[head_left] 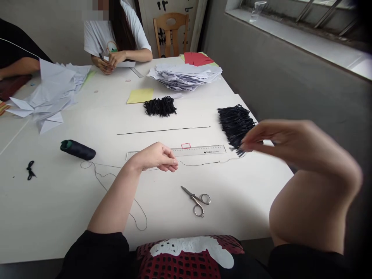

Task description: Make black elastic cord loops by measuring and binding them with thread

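My left hand is closed in a pinch on a thin dark thread just in front of the clear ruler. The thread runs slackly rightward to my right hand, whose thumb and fingertips pinch its other part near the bundle of dark cut threads. My right hand is slightly blurred. Scissors lie with handles spread in front of my hands. On the left rests a dark thread spool, loose loops trailing from it. Behind the ruler a single straight dark strand stretches across the table.
A black looped bundle lies by a yellow sheet. Beyond are stacked white papers and red paper. White papers heap at left. A small black knot lies near. Across the table sits a person.
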A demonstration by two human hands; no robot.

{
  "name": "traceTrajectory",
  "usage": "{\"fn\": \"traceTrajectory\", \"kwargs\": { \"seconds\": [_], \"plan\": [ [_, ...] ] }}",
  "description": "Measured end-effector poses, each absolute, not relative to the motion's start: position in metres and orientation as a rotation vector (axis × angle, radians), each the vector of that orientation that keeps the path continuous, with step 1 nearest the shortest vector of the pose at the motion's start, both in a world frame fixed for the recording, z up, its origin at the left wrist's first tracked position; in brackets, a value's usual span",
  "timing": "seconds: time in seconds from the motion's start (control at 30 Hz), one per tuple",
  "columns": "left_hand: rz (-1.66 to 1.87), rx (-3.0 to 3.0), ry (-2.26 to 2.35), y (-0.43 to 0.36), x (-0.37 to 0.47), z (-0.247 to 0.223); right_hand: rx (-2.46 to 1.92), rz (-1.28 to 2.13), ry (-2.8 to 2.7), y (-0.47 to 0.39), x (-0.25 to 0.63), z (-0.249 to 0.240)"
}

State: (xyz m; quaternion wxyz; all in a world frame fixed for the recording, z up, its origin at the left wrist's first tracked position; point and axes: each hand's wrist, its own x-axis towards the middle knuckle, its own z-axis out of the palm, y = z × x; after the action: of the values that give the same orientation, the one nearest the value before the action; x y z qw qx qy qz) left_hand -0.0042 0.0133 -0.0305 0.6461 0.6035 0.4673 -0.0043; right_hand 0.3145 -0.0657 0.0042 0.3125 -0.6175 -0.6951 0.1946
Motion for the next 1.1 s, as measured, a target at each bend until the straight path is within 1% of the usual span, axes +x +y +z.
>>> {"fn": "traceTrajectory", "kwargs": {
  "seconds": [0.03,0.07,0.13,0.17,0.27,0.43,0.6,0.8,0.87,1.03,1.1],
  "plan": [
    [0.011,1.368,1.065,0.014,-0.005,-0.031,-1.632,0.528,-2.102,-0.069,0.3,-0.003],
    [0.036,1.363,1.067,0.014,-0.006,-0.031,-1.67,0.401,-2.258,-0.074,0.285,-0.012],
    [0.107,1.356,1.08,0.014,-0.007,-0.031,-1.785,-0.013,-2.356,-0.092,0.257,-0.033],
    [0.153,1.352,1.093,0.015,-0.007,-0.031,-1.746,-0.082,-2.41,-0.105,0.244,-0.045],
    [0.301,1.335,1.146,0.015,-0.008,-0.029,-1.534,-0.045,-2.554,-0.144,0.215,-0.077],
    [0.486,1.274,1.216,0.016,-0.009,-0.025,-1.461,-0.187,-2.588,-0.175,0.198,-0.111],
    [0.654,1.276,1.233,0.012,-0.009,-0.02,-1.354,-0.302,-2.557,-0.178,0.199,-0.112],
    [0.855,1.293,1.248,0.009,-0.012,-0.016,-1.354,-0.23,-2.567,-0.185,0.197,-0.116],
    [0.89,1.297,1.253,0.009,-0.013,-0.016,-1.36,-0.252,-2.567,-0.185,0.196,-0.12],
    [0.923,1.3,1.26,0.007,-0.013,-0.014,-1.367,-0.434,-2.606,-0.185,0.194,-0.127],
    [0.947,1.309,1.257,0.006,-0.013,-0.013,-1.378,-0.427,-2.62,-0.182,0.193,-0.128]
  ]
}}
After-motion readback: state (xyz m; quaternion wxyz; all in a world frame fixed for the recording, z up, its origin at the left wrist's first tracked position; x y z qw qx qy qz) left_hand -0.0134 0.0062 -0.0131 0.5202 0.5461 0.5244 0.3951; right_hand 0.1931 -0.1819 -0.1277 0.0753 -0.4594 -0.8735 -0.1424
